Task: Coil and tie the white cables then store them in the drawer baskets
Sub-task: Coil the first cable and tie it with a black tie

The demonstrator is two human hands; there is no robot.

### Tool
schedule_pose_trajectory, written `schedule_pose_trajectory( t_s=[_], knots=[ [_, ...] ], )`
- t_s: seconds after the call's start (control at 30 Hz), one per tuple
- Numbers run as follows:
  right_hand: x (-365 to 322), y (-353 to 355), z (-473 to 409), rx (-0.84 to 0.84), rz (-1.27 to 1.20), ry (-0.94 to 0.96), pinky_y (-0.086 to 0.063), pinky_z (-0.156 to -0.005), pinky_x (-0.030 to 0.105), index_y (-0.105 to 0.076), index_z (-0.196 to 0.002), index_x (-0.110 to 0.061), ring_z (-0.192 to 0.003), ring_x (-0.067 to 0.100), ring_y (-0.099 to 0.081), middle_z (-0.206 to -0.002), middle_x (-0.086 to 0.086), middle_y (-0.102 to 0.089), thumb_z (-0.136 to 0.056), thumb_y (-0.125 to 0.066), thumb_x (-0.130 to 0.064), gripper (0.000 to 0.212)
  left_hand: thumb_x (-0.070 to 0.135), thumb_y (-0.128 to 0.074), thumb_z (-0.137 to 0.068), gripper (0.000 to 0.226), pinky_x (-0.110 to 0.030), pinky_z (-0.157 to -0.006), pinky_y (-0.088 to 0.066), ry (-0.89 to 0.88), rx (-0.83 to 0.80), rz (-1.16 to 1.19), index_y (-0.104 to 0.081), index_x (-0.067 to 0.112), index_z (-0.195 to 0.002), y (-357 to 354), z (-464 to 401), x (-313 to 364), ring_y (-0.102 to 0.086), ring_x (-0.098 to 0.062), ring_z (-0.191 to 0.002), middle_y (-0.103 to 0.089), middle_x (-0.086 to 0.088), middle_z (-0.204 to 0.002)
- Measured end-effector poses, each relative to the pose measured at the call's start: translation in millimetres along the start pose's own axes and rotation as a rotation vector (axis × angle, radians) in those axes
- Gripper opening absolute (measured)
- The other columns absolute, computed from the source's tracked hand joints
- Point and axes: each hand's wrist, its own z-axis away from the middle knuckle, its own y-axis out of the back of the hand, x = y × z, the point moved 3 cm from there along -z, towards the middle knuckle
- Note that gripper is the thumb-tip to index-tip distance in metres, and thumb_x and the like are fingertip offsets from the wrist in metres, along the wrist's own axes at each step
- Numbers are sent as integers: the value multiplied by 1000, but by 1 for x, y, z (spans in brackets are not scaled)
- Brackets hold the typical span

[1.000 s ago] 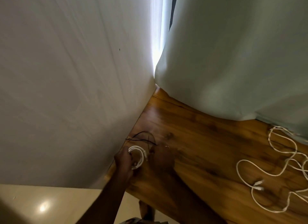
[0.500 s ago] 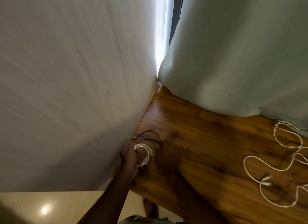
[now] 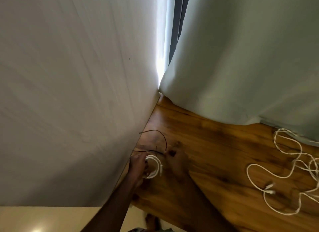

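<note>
A small coil of white cable sits low on the wooden table, close to the wall. My left hand grips its left side. My right hand is beside the coil's right side, blurred, with its fingers at a thin dark tie wire that loops above the coil; whether it pinches the wire I cannot tell. A loose tangle of white cable with two plugs lies spread at the table's right.
A white wall bounds the table on the left. A pale curtain hangs over the table's far edge. Cream floor shows at the bottom left below the table's near edge.
The view has shifted slightly. The dark tie wire has opened from a tight loop into a wider arc above the coil. Both hands remain at the coil.
</note>
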Motion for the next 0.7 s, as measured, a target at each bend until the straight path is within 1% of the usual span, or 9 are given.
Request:
schedule_pose_trajectory(
  t_s=[0.1,0.17,0.23,0.3,0.4,0.47,0.53,0.63,0.7],
  knots=[
    [1,18,-6,-31,-193,-17,-55,-68,31,-77,-90,-19,-81,13,-70,-87,-5,-75,-88,-74,-30,12,24,-64,-88,20,-25,-47,-36,-67,-173,-87,-72,12,-73,-18,7,9,-54,-23,-57,-59,-11,-66],
    [2,33,-5,-63,-324,-24,-61,-70,37,-77,-85,-20,-79,14,-73,-82,-3,-76,-88,-75,-27,8,27,-63,-91,21,-24,-47,-37,-116,-321,-136,-75,11,-85,-33,12,15,-51,-22,-50,-57,-12,-64],
    [3,48,-2,-108,-430,-29,-60,-66,29,-79,-86,-18,-77,11,-73,-81,-4,-77,-90,-74,-24,8,26,-61,-95,22,-20,-42,-36,-161,-420,-193,-74,9,-98,-50,20,23,-47,-15,-38,-54,-2,-55],
    [4,64,-2,-120,-433,7,-56,-63,25,-80,-86,-16,-74,10,-72,-79,-2,-77,-91,-73,-21,10,22,-57,-98,25,-19,-39,-35,-177,-475,-203,-70,1,-101,-69,28,28,-43,-10,-34,-54,0,-51],
    [14,87,-3,-118,-385,15,-59,-75,41,-79,-86,-13,-80,20,-74,-82,5,-77,-90,-74,-22,12,19,-55,-99,27,-21,-39,-39,-165,-518,-150,-69,-4,-98,-93,36,31,-51,-15,-37,-61,-13,-63],
    [23,102,-5,-107,-351,6,-60,-79,46,-79,-85,-13,-82,22,-74,-83,5,-77,-89,-75,-23,11,17,-55,-98,25,-24,-43,-43,-154,-536,-107,-69,-3,-94,-107,38,28,-57,-18,-45,-64,-15,-68],
    [33,119,-5,-84,-325,12,-58,-78,45,-78,-82,-13,-81,21,-73,-82,5,-76,-88,-75,-25,14,17,-56,-98,24,-24,-41,-41,-142,-525,-98,-68,-3,-93,-121,40,27,-53,-17,-43,-61,-14,-66],
    [45,144,2,-76,-302,30,-50,-65,34,-74,-75,-12,-70,14,-67,-73,3,-72,-88,-75,-25,19,11,-57,-97,19,-21,-39,-38,-172,-478,-108,-65,-5,-92,-142,46,28,-46,-9,-36,-55,-4,-55],
    [57,163,5,-69,-334,14,-47,-63,28,-72,-70,-15,-67,13,-65,-70,1,-69,-88,-75,-23,20,13,-59,-95,17,-23,-39,-36,-182,-475,-126,-67,-2,-91,-159,53,27,-45,-13,-37,-53,-10,-59]
  ],
)
